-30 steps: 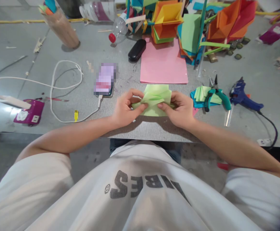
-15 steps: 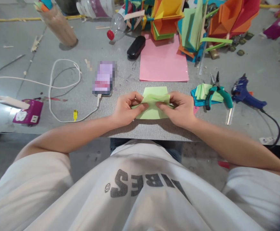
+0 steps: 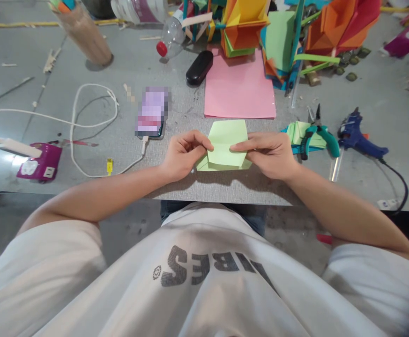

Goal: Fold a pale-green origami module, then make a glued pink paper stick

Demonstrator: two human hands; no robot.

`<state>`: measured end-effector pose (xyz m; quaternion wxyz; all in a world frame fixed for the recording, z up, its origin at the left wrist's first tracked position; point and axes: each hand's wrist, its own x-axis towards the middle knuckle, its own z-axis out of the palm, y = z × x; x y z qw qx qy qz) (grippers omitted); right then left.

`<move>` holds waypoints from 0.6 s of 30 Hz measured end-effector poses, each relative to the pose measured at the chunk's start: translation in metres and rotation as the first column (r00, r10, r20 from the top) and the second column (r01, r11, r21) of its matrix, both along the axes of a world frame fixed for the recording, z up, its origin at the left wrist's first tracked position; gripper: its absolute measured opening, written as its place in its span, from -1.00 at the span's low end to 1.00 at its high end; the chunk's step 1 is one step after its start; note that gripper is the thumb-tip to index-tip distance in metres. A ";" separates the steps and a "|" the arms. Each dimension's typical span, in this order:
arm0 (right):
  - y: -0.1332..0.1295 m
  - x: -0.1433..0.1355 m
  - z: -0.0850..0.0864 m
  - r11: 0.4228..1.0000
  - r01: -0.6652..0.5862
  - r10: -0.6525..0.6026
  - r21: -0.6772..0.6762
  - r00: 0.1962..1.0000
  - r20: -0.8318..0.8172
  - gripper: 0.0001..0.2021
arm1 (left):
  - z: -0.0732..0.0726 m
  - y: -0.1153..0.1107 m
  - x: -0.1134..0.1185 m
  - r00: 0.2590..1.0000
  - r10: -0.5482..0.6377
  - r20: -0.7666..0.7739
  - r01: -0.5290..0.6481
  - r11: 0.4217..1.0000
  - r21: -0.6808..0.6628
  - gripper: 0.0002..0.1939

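A light green sheet of paper (image 3: 227, 140), folded with its layers overlapping, is held just above the front edge of the table. My left hand (image 3: 186, 153) pinches its left edge between thumb and fingers. On the right side, my right hand (image 3: 271, 152) grips the same paper, its fingertips lying on the upper layer. Beyond the paper lies a pink sheet stack (image 3: 239, 93). Just past my right hand are small green and blue paper pieces (image 3: 297, 133), with teal-handled pliers (image 3: 319, 135) resting on them.
A blue glue gun (image 3: 362, 135) lies at right. To the left are a phone (image 3: 151, 112) on a white cable (image 3: 127, 171) and a purple power cube (image 3: 40, 161). Behind sit a black case (image 3: 199, 68), a plastic bottle (image 3: 171, 37) and orange folded-paper shapes (image 3: 330, 28).
The crumpled-looking green paper now lies flatter, its upper layer spread out smooth. My right hand has shifted slightly right, with its fingers straighter; my left hand still pinches the left edge.
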<state>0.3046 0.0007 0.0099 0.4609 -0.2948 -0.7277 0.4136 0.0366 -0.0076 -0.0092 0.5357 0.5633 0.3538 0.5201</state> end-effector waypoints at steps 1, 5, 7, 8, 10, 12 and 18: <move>0.001 0.001 0.002 1.000 -0.016 0.016 0.002 1.000 0.004 -0.66 | 0.000 0.000 0.000 1.000 -0.006 -0.002 0.006 1.000 0.001 -0.74; 0.002 0.002 0.008 0.999 -0.032 0.033 -0.037 0.999 0.026 -0.73 | 0.006 -0.002 0.000 0.999 -0.013 -0.041 0.015 0.999 0.028 -0.76; 0.001 0.002 0.010 0.995 0.000 0.003 -0.098 1.000 0.029 -0.79 | 0.010 -0.003 0.000 0.997 0.003 -0.076 0.001 0.999 0.054 -0.83; 0.001 0.001 0.011 0.992 0.022 -0.019 -0.123 1.000 0.023 -0.82 | 0.011 -0.004 -0.001 0.995 0.016 -0.094 -0.010 0.998 0.068 -0.87; 0.002 0.001 0.011 0.988 0.057 -0.058 -0.146 0.998 -0.006 -0.85 | 0.013 -0.004 -0.002 0.992 0.042 -0.120 -0.031 0.995 0.099 -0.92; 0.003 0.001 0.010 0.984 0.091 -0.099 -0.152 0.994 -0.045 -0.88 | 0.013 -0.005 -0.003 0.989 0.058 -0.135 -0.040 0.991 0.131 -0.93; 0.004 0.000 0.006 0.965 0.087 -0.108 -0.247 0.991 -0.073 -0.44 | 0.009 -0.010 -0.005 0.970 0.105 -0.220 -0.051 0.970 0.238 -0.88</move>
